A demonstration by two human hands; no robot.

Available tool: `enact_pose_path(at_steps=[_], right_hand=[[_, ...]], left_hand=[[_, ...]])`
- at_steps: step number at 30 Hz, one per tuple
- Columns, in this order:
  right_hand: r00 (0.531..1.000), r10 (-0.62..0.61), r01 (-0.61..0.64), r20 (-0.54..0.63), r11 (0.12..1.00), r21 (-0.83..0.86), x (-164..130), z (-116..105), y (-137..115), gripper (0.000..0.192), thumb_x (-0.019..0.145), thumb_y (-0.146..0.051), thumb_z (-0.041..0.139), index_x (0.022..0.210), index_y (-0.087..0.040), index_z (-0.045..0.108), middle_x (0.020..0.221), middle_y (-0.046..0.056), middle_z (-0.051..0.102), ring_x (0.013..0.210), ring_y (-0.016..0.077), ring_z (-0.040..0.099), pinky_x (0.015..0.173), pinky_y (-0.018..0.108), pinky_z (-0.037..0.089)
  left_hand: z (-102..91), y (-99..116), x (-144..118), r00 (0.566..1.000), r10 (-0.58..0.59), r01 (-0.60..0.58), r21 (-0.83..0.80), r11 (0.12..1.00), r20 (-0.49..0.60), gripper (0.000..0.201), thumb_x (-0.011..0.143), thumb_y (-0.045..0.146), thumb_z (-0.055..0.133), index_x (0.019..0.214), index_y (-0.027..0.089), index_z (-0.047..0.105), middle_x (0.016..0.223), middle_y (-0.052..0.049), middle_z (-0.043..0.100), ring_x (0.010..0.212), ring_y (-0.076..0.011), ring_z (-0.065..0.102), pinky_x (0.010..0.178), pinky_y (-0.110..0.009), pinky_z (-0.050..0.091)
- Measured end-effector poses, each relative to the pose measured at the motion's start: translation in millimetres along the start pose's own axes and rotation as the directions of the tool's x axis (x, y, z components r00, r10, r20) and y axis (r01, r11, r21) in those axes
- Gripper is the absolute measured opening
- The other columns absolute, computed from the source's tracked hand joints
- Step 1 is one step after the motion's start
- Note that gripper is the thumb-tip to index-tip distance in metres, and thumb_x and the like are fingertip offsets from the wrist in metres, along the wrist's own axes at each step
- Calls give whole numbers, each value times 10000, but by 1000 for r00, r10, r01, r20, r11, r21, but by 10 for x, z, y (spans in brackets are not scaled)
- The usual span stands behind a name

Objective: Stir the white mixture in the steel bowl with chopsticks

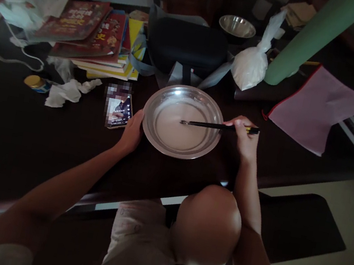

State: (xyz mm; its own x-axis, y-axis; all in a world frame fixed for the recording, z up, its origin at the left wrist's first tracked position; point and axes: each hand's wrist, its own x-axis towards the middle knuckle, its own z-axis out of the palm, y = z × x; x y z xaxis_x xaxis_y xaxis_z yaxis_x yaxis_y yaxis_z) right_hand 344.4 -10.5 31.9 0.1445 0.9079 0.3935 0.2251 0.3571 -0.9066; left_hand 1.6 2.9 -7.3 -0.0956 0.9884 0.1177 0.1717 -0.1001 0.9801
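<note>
The right hand [243, 137] is closed around the back end of a pair of dark chopsticks [214, 125], held nearly level so the tips dip into the pale, milky liquid in the steel basin [155, 101]. That grip looks like a stirring hold, pinched far back so the fingers stay out of the wet stuff. The left hand [131, 133] cups the basin's near-left rim, fingers curled against the metal, most likely to keep the shallow dish from sliding or spinning on the dark surface [41, 140].

The basin sits about dead centre in front of the person, near the surface's edge, with a raised knee just below it. A phone [118, 108] lies just left of the basin, screen lit and facing up, within easy glance. Further back there's a tied white plastic bag [251, 65] with something powdery inside, a black case [187, 45], a stack of books [94, 35] and some crumpled tissue [67, 92].
</note>
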Motion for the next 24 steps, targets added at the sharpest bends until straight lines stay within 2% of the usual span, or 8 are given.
enact_pose_path(at_steps=[3,7,12,17,21,24], right_hand=[[999,18,-17,-34,1000,14,-1,-5,12,502,904,-711,707,675,-266,740,663,-5,748,703,200,763,733,357,625],[996,-11,9,87,1000,21,-6,3,14,440,897,-681,739,724,-279,780,739,-1,790,773,209,782,774,363,630],[999,6,-6,-52,1000,1,-7,-9,14,476,918,-690,703,699,-272,760,688,-9,766,717,199,761,754,361,618],[996,-27,25,88,999,28,-3,-5,9,441,899,-670,745,713,-271,778,756,2,803,771,195,780,766,340,606],[999,-8,9,-41,1000,7,3,-10,18,486,914,-694,709,697,-262,758,675,-12,755,702,183,754,744,337,606],[1000,0,0,12,1000,11,0,-7,24,499,898,-711,716,681,-264,752,686,-6,766,711,191,756,732,342,610]], left_hand=[[-6,14,0,1000,9,-9,32,999,0,369,1081,439,461,841,229,647,1012,-94,746,1074,-284,670,1049,-419,545],[-7,48,-12,1000,13,-14,38,999,7,360,1071,471,490,844,242,650,979,-86,748,1055,-293,660,1022,-430,565],[12,50,-13,1000,-5,5,14,1000,-8,361,1075,458,489,841,240,656,962,-81,744,1084,-289,678,1037,-414,569],[25,23,-4,1000,-14,14,-21,1000,-10,393,1080,505,482,841,240,645,973,-73,746,1090,-276,673,1032,-398,564],[26,19,0,1000,-1,1,-19,1000,-6,395,1069,486,500,783,231,595,942,-66,726,1045,-258,666,1007,-371,553],[21,33,1,1000,-7,7,-16,1000,-9,396,1072,458,497,760,229,579,930,-66,721,1040,-249,668,1004,-353,555]])
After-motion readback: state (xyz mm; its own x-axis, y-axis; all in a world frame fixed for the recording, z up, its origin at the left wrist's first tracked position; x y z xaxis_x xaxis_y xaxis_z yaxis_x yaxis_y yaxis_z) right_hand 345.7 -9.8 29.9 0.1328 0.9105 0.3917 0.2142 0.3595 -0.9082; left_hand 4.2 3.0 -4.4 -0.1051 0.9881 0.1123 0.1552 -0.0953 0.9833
